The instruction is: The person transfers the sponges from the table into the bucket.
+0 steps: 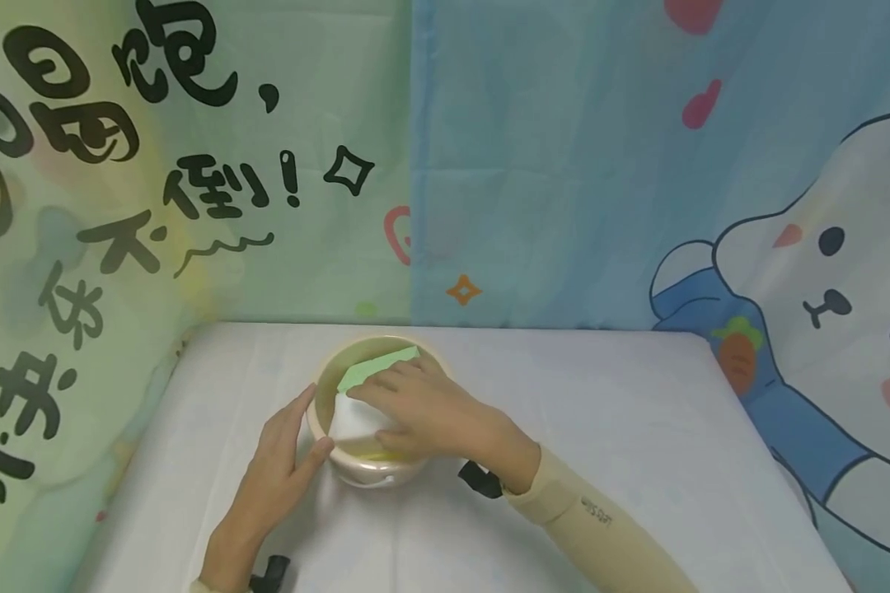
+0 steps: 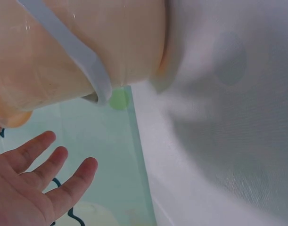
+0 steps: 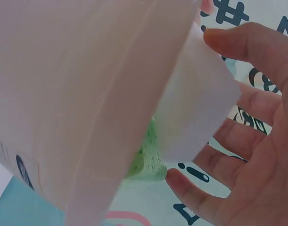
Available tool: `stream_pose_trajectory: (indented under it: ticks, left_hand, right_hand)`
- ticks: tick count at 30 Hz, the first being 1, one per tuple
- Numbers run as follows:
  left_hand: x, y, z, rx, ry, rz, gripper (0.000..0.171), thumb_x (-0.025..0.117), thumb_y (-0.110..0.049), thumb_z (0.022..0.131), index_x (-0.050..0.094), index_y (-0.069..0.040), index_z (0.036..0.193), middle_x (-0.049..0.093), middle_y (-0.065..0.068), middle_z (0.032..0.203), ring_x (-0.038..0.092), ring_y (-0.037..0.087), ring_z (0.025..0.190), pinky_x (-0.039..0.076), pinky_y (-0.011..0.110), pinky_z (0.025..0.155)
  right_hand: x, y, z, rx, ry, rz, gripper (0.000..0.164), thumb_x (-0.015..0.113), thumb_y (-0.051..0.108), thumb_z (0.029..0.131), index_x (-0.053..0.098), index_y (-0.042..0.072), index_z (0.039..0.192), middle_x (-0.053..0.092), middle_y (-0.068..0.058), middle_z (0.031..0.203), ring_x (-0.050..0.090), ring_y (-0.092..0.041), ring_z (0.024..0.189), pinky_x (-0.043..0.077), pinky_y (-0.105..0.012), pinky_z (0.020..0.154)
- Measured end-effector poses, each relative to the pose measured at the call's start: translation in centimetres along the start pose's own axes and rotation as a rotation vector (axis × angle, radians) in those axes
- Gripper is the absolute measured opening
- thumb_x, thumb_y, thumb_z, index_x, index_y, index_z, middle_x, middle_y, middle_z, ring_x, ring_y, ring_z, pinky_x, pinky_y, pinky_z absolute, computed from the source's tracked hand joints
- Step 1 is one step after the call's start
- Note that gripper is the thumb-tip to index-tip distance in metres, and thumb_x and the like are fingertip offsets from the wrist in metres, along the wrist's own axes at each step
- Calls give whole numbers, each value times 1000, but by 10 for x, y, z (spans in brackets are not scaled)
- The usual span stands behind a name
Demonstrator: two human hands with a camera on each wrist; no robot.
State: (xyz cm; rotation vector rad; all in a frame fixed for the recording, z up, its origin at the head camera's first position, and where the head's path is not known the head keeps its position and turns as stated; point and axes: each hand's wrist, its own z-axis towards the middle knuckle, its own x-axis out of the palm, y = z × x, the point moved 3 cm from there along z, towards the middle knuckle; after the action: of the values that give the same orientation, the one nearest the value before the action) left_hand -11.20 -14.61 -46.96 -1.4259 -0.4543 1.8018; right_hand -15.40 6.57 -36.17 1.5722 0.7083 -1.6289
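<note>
A cream-coloured bucket [image 1: 371,473] with a pale handle [image 2: 82,56] stands on the white-covered table. My left hand [image 1: 282,465] is at its left side, thumb and a fingertip at the rim. In the left wrist view, three of its fingers are straight, spread and apart from the bucket wall. Over the bucket's mouth, my right hand [image 1: 423,403] grips a block with a broad white face [image 3: 200,99] and a green, porous-looking part [image 3: 148,157]. The thumb lies on one side, the fingers across the other. Part of the block is hidden by the bucket rim in the right wrist view.
Below the block, a bit of yellow [image 1: 380,455] shows inside the bucket. The white tablecloth [image 1: 578,395] spreads around it. Printed curtains [image 1: 534,165] with lettering and a cartoon animal hang behind and at the left. Dark wrist straps [image 1: 480,479] are partly visible.
</note>
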Motion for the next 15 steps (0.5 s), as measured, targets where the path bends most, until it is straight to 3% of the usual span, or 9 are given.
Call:
stream_pose_trajectory:
  ticks: [9,15]
  left_hand:
    - [0,0,1,21,-13,7,69,60,-31,101,25,-23,160,38,11,156,34,37,140,31,62,109]
    - [0,-1,0,19,-11,8,69,61,-30,101,26,-20,160,38,11,156,34,39,140,31,64,108]
  right_hand:
    - [3,2,1,24,30,-52,47,68,33,95,58,22,139,65,2,128,55,-22,121,39,-48,104]
    - [3,0,-2,-6,-20,-41,46,69,31,94,59,19,137,62,2,132,54,-23,123,39,-47,105]
